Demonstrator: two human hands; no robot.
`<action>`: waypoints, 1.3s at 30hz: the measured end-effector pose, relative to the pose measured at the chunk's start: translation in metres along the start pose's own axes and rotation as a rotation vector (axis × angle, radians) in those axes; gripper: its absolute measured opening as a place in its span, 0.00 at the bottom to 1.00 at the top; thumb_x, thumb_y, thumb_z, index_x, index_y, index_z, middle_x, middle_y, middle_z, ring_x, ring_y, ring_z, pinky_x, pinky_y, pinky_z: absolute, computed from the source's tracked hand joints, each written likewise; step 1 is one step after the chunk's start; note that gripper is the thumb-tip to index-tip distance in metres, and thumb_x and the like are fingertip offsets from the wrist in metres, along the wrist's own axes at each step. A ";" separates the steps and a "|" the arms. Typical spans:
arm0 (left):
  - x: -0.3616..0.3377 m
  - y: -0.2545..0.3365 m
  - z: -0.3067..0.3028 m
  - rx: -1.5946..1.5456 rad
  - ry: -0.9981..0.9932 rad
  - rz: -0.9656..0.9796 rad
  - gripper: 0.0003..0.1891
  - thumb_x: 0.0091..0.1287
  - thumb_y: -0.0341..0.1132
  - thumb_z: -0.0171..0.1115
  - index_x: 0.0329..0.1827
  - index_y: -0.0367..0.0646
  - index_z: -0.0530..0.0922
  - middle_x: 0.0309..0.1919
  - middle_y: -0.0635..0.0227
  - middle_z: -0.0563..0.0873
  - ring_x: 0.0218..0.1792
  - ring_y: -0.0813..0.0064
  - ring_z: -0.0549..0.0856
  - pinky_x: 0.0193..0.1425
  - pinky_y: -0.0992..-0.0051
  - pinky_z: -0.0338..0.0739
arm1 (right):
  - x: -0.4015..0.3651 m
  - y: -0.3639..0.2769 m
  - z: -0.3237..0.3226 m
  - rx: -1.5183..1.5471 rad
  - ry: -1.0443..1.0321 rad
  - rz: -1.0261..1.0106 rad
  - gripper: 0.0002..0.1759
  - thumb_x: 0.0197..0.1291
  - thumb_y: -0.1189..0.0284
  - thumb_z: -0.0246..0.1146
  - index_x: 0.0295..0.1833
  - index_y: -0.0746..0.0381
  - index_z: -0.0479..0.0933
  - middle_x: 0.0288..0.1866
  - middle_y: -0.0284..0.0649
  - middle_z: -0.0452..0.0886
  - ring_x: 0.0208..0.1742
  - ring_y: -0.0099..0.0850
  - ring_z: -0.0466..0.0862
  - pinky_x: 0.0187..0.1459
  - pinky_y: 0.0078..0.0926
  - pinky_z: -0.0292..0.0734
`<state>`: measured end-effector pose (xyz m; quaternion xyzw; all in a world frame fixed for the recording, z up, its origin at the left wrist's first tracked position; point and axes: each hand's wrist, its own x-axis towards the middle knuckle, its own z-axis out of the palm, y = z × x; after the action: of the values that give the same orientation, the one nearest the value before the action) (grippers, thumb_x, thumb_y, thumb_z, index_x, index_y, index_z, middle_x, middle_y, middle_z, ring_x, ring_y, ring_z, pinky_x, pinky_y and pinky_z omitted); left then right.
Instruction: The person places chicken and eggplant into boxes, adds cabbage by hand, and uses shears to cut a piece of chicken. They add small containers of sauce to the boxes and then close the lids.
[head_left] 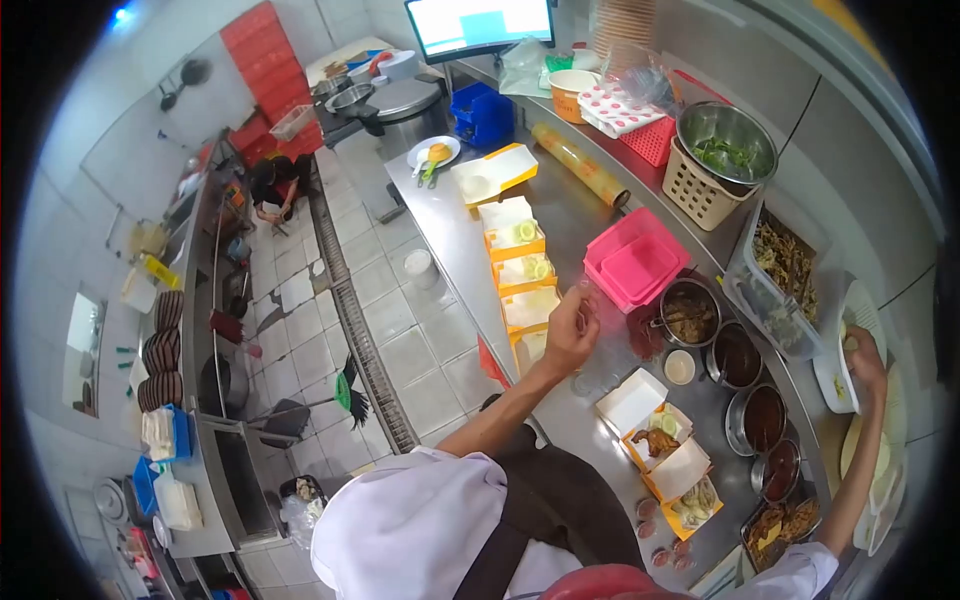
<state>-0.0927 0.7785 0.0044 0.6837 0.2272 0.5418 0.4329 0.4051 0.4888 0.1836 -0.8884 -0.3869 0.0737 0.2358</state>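
Observation:
My left hand (573, 325) is raised over the steel counter beside a row of open food boxes (522, 270), its fingers curled together; what they hold, if anything, is too small to make out. At the far right my right hand (864, 362) reaches into a white container (832, 372) with a little green food in it, fingers bent at its edge. Between my hands stand a pink basket (637, 258), a metal pot of brown food (690, 312) and a small cream cup (680, 367). Nearer me, open boxes hold fried chicken (657, 441) and cabbage-like pieces (697, 502).
Pots of red sauce (764, 418) line the counter's right side. A clear bin of shredded food (783, 262) and a bowl of greens (727, 145) stand on the shelf. Another person (275, 188) crouches at the back left. A monitor (480, 25) stands ahead.

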 end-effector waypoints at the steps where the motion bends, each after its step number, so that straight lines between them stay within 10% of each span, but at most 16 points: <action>1: -0.006 0.003 0.000 0.004 0.004 0.003 0.14 0.53 0.19 0.55 0.42 0.40 0.73 0.28 0.69 0.75 0.23 0.80 0.75 0.24 0.81 0.67 | 0.013 0.023 0.002 -0.053 0.049 -0.078 0.20 0.40 0.78 0.68 0.44 0.63 0.74 0.38 0.35 0.74 0.40 0.26 0.76 0.43 0.25 0.72; 4: -0.021 0.007 0.001 0.010 -0.009 0.020 0.14 0.52 0.18 0.55 0.43 0.40 0.73 0.29 0.69 0.75 0.24 0.80 0.75 0.24 0.81 0.66 | 0.040 0.057 -0.002 -0.226 0.103 -0.481 0.12 0.45 0.80 0.61 0.38 0.63 0.70 0.30 0.33 0.72 0.36 0.25 0.73 0.33 0.22 0.68; 10: -0.045 0.014 -0.008 0.049 -0.043 -0.059 0.14 0.55 0.17 0.55 0.44 0.39 0.73 0.32 0.72 0.76 0.27 0.86 0.77 0.25 0.85 0.69 | -0.007 -0.056 0.001 0.044 -0.115 0.003 0.11 0.48 0.79 0.59 0.40 0.65 0.74 0.34 0.39 0.75 0.41 0.32 0.77 0.41 0.29 0.73; 16: -0.044 0.017 -0.013 -0.005 0.017 -0.040 0.12 0.56 0.19 0.56 0.43 0.40 0.74 0.26 0.71 0.75 0.22 0.84 0.74 0.22 0.83 0.66 | 0.051 0.027 -0.010 -0.098 0.167 -0.276 0.17 0.49 0.80 0.57 0.48 0.65 0.76 0.36 0.42 0.78 0.38 0.33 0.79 0.45 0.31 0.76; 20: -0.034 0.002 -0.039 0.165 0.098 0.056 0.04 0.65 0.26 0.56 0.41 0.39 0.76 0.23 0.70 0.75 0.21 0.84 0.74 0.22 0.82 0.66 | 0.029 0.021 -0.071 -0.347 0.754 -0.510 0.16 0.63 0.74 0.57 0.54 0.71 0.75 0.46 0.44 0.82 0.49 0.31 0.80 0.53 0.26 0.71; 22: -0.025 0.004 -0.053 0.247 0.106 0.073 0.04 0.64 0.27 0.59 0.40 0.40 0.77 0.24 0.69 0.76 0.24 0.82 0.75 0.25 0.82 0.70 | -0.079 -0.129 -0.047 0.100 0.577 -0.353 0.19 0.66 0.70 0.57 0.57 0.72 0.75 0.52 0.42 0.81 0.53 0.27 0.79 0.54 0.24 0.72; 30: -0.023 -0.012 -0.080 -0.130 -0.472 -0.058 0.16 0.58 0.23 0.64 0.51 0.38 0.76 0.47 0.66 0.82 0.39 0.79 0.82 0.37 0.82 0.76 | -0.158 -0.304 0.316 0.572 -0.222 -0.394 0.12 0.55 0.80 0.60 0.46 0.67 0.77 0.35 0.47 0.82 0.37 0.33 0.83 0.42 0.30 0.75; 39: -0.027 -0.164 -0.113 0.262 -0.409 -0.321 0.12 0.59 0.25 0.64 0.46 0.37 0.81 0.28 0.60 0.86 0.25 0.72 0.86 0.33 0.73 0.80 | -0.098 -0.306 0.507 0.448 -0.193 -0.460 0.19 0.49 0.85 0.57 0.50 0.66 0.73 0.40 0.50 0.79 0.47 0.48 0.80 0.48 0.39 0.73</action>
<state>-0.1811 0.8818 -0.1433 0.7841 0.3087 0.2832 0.4579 -0.0215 0.7824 -0.1211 -0.6928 -0.5722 0.1854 0.3978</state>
